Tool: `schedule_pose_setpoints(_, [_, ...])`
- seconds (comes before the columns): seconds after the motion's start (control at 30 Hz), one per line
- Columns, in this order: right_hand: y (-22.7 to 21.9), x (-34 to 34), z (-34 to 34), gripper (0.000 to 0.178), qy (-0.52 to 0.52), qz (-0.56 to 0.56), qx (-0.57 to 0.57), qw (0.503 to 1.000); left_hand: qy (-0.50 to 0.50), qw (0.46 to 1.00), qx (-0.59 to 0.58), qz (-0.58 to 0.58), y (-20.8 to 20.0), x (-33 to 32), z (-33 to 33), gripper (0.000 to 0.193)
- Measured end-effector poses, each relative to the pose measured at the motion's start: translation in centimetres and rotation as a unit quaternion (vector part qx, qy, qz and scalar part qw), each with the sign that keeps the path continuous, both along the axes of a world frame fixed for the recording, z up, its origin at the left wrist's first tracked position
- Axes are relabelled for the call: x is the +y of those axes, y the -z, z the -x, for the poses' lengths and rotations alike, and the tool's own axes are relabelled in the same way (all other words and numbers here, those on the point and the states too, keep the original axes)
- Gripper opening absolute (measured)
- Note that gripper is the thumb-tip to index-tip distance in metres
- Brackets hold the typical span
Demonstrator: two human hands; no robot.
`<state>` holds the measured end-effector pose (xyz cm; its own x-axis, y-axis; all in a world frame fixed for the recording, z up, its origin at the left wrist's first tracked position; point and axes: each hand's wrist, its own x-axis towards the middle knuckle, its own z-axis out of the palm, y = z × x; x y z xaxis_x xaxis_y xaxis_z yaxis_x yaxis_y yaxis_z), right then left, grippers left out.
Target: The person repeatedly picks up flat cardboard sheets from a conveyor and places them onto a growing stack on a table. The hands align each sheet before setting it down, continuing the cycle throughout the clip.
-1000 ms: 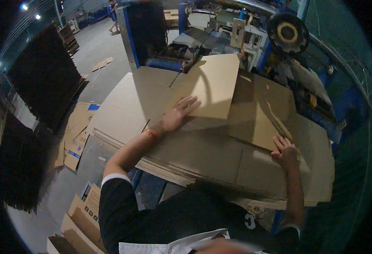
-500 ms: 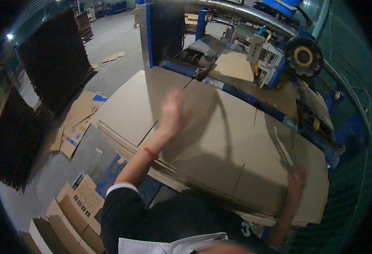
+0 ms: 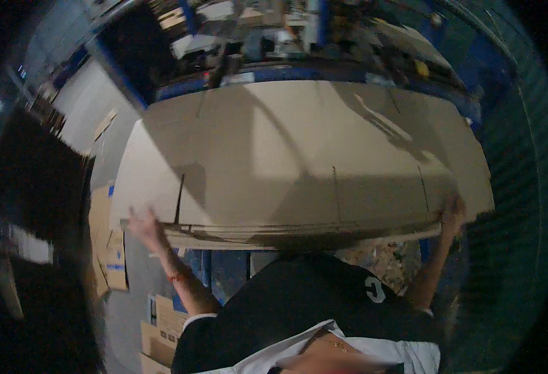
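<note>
A wide stack of flat, slotted cardboard sheets (image 3: 280,143) lies in front of me, its layered near edge facing my body. My left hand (image 3: 148,232) is at the near left corner of the stack, fingers spread and fingertips by the top sheet's edge. Near the right end of the same edge, my right hand (image 3: 453,215) touches the cardboard. Motion smears its fingers, so whether they grip a sheet is unclear. Dark slots cut into the top sheet show near both hands.
A blue-framed machine (image 3: 261,75) stands along the far side of the stack. Cardboard pieces (image 3: 117,258) lie on the floor at left, with folded cardboard (image 3: 157,340) lower down. A tall dark stack (image 3: 31,168) rises at far left, a green curtain-like surface (image 3: 523,187) at right.
My left hand has come back from the middle of the top sheet to its near left corner. My right hand is still at the right end. The view has turned to face the stack squarely.
</note>
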<state>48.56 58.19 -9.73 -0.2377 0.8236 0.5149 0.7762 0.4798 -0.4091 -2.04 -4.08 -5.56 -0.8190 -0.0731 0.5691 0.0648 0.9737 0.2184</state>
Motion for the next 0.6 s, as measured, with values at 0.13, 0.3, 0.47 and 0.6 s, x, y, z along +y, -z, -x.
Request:
schedule_pose_setpoints(0.13, [-1.2,-0.6,2.4,0.04,0.08,-0.066,0.01,0.995,0.163,0.751,0.083,-0.634,-6.6,0.0,-0.9,0.049])
schedule_pose_setpoints(0.3, [-4.7,0.3,3.6,0.049,0.037,0.042,0.413,0.909,0.374,0.692,0.152,-0.598,-13.7,0.9,1.0,0.059])
schedule_pose_setpoints(0.47, [-10.6,3.0,2.6,0.053,-0.018,0.132,0.637,0.759,0.324,0.827,0.087,-0.452,-10.6,-0.3,5.7,0.034])
schedule_pose_setpoints(0.6, [-17.5,-1.5,2.9,0.056,-0.081,0.105,0.581,0.803,0.319,0.806,-0.071,-0.494,-7.6,-0.9,3.4,0.029])
